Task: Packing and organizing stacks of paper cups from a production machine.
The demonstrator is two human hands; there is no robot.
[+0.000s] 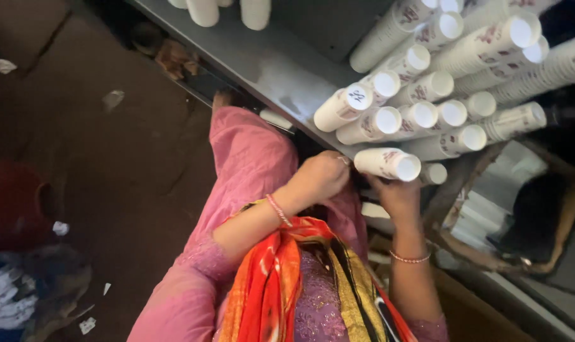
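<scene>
Head view, looking down past an orange scarf [268,285] and pink clothing.

Both hands are raised to one stack of white paper cups [387,163], which lies on its side at the near edge of a grey shelf [268,69]. Cup bases face the camera.

Left hand [319,177]: fingers curled shut around the left end of the stack. A thin bracelet [278,210] sits on that wrist.

Right hand [398,196]: under the stack, fingers bent up against its underside, touching it. How firmly it grips: cannot tell, as the fingertips are hidden behind the cups. A beaded bracelet [409,258] sits on that wrist.

The held stack is the lowest and nearest of the pile [439,82] of similar cup stacks, all lying on their sides on the shelf, bases toward the camera, touching one another. It lies just below and in front of the next row.

Left of the person: dark floor [110,158] with scattered white scraps [6,65].
</scene>
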